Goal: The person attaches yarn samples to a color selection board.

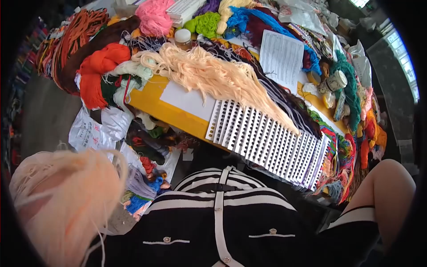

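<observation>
A large loose hank of pale peach thread [71, 191] is raised close to the camera at lower left, its loops bunched at the top and stray strands trailing. My left hand does not show; the hank covers the area in front of my left side. On the right, my bare bent arm [391, 196] comes out of a black sleeve with white trim, and its hand is out of the frame. More peach thread [213, 73] lies spread across the table, its tapered end resting on white cards punched with rows of holes [262, 133].
Under the cards is a yellow tabletop [155, 100]. Around lie red thread [100, 73], pink thread [153, 18], green thread [203, 24] and blue thread [255, 20]. A lidded jar [183, 39], a printed sheet [281, 58] and a tin [334, 81] stand or lie among them. White plastic bags [91, 131] hang at left.
</observation>
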`<action>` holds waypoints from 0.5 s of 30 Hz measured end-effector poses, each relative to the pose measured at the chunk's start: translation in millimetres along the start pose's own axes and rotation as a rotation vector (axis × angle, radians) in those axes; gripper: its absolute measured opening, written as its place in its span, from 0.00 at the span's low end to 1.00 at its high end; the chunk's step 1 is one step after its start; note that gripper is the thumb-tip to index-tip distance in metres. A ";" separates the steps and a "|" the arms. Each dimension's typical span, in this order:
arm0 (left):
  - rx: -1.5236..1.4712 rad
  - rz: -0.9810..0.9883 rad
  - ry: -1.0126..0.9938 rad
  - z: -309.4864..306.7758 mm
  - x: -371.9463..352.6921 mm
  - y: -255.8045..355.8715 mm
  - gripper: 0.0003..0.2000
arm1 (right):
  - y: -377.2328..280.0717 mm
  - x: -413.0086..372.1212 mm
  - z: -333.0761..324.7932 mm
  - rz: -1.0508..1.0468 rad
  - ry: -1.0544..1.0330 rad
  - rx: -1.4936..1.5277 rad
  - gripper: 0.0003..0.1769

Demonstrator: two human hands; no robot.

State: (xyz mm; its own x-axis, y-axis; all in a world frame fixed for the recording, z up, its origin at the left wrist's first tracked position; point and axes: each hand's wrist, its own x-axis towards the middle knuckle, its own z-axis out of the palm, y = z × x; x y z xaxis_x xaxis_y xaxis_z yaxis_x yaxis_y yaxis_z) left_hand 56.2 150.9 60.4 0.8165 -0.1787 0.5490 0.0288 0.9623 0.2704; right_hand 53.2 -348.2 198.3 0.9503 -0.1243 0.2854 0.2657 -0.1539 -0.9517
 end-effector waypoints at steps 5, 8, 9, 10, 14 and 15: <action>0.036 0.048 -0.018 4.5 11.7 -5.1 0.10 | 0.1 9.1 -0.8 -0.068 0.022 0.023 0.24; 0.088 0.079 -0.014 11.8 12.6 2.6 0.10 | 7.6 16.5 8.7 -0.098 0.019 0.065 0.24; 0.113 0.093 -0.015 15.3 12.6 6.6 0.10 | 10.9 20.4 13.2 -0.112 0.014 0.086 0.24; 0.134 0.106 -0.014 18.9 12.5 10.1 0.10 | 13.6 23.5 17.4 -0.123 0.010 0.104 0.24; 0.170 0.114 -0.021 22.7 21.5 16.6 0.09 | 16.3 21.2 25.0 -0.158 0.050 0.137 0.24; 0.169 0.119 -0.022 22.7 23.1 16.1 0.09 | 13.9 20.2 25.5 -0.167 0.059 0.136 0.24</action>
State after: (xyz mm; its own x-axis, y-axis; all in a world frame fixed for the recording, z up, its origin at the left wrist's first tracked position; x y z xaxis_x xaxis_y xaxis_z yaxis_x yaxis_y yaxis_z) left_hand 62.4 157.6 95.4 0.7953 -0.0719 0.6020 -0.1661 0.9291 0.3303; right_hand 80.2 -327.8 187.9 0.8811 -0.1661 0.4428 0.4419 -0.0443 -0.8960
